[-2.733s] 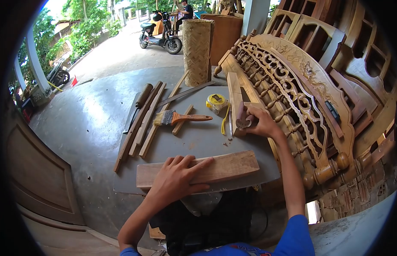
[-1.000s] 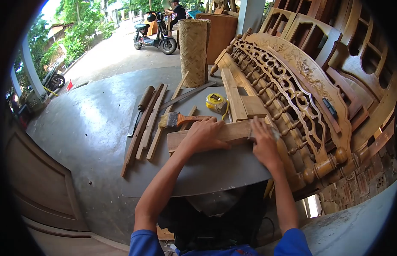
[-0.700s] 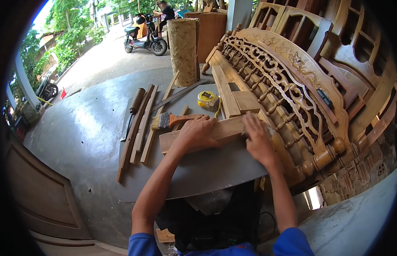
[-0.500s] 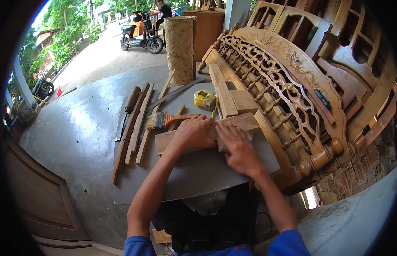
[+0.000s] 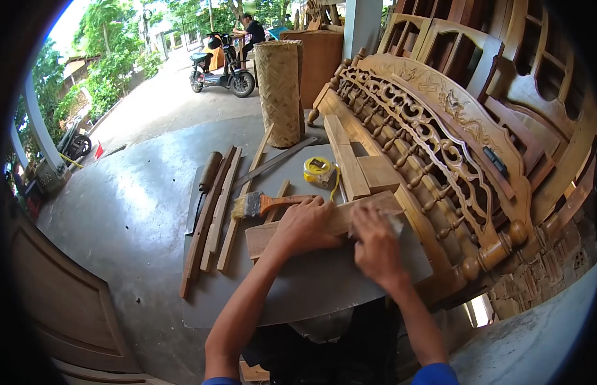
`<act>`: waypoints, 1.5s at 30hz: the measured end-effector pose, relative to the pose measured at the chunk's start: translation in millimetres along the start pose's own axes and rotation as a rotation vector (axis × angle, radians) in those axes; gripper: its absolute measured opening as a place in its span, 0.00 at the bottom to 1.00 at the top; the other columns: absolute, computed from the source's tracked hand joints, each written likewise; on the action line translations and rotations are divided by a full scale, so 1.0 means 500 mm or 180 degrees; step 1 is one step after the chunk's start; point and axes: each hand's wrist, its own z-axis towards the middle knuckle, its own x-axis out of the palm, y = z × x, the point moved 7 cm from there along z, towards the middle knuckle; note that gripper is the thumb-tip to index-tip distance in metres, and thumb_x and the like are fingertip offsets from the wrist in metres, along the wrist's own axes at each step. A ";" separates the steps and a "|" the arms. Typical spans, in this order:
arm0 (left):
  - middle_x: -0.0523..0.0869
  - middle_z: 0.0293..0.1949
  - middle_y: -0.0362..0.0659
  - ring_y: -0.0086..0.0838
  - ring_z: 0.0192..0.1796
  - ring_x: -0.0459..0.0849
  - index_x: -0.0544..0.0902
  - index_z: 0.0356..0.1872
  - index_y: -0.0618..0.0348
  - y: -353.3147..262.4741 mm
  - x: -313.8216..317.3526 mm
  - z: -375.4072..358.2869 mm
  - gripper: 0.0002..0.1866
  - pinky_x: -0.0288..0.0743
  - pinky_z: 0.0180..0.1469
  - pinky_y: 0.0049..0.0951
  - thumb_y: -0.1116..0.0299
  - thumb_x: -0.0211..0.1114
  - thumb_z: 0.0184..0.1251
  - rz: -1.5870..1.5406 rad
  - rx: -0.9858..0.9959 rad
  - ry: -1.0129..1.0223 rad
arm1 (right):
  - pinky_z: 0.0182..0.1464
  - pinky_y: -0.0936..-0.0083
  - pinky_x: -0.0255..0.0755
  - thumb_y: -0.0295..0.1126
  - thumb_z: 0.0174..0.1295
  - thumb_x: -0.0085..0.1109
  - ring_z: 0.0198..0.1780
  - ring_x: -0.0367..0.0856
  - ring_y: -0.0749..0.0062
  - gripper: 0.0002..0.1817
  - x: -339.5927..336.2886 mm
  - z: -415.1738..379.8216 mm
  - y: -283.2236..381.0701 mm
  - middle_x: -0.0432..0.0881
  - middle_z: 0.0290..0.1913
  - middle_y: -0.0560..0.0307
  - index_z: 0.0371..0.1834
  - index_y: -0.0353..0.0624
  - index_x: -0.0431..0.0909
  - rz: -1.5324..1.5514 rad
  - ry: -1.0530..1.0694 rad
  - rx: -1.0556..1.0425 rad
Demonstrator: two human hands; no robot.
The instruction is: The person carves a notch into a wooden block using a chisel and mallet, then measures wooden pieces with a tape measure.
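A wooden board lies at a slant across the grey work surface in front of me. My left hand is closed over its middle, thumb on the near side. Toward the board's right end, my right hand presses down with bent fingers on a thin greyish sheet that looks like sandpaper, mostly hidden by the hand. Just beyond my left hand rests a paintbrush with an orange handle. A yellow tape measure sits past the board, its tape partly out.
Several wooden strips, a wooden-handled tool and a long metal blade lie at left. Wooden blocks adjoin a carved wooden panel on the right. Behind stand a woven roll, a scooter and a person.
The view has shifted, so everything sits lower and farther right. My right hand has slid slightly toward the board's right end, its fingers more bent. My left hand stays on the board.
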 end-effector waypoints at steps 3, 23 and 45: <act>0.77 0.42 0.53 0.44 0.49 0.76 0.74 0.39 0.64 0.000 0.005 -0.011 0.31 0.69 0.51 0.38 0.50 0.68 0.36 0.0013 -0.0003 0.0037 | 0.67 0.62 0.49 0.25 0.47 0.47 0.62 0.63 0.50 0.24 -0.010 0.012 -0.104 0.70 0.57 0.43 0.52 0.33 0.72 0.0177 -0.0230 0.0331; 0.77 0.40 0.53 0.44 0.47 0.76 0.73 0.42 0.65 0.002 0.003 0.001 0.34 0.67 0.49 0.38 0.47 0.68 0.39 -0.0015 0.0087 -0.0107 | 0.67 0.63 0.48 0.26 0.48 0.48 0.65 0.59 0.53 0.27 -0.003 -0.007 0.004 0.67 0.60 0.46 0.56 0.35 0.68 -0.0050 0.0014 -0.0123; 0.70 0.56 0.53 0.38 0.60 0.66 0.69 0.55 0.65 -0.025 -0.061 -0.020 0.42 0.60 0.59 0.39 0.39 0.65 0.46 -0.1947 0.0944 -0.0180 | 0.48 0.76 0.72 0.25 0.49 0.54 0.44 0.76 0.74 0.16 -0.048 0.080 0.001 0.75 0.42 0.55 0.44 0.35 0.73 0.5694 0.0067 0.0840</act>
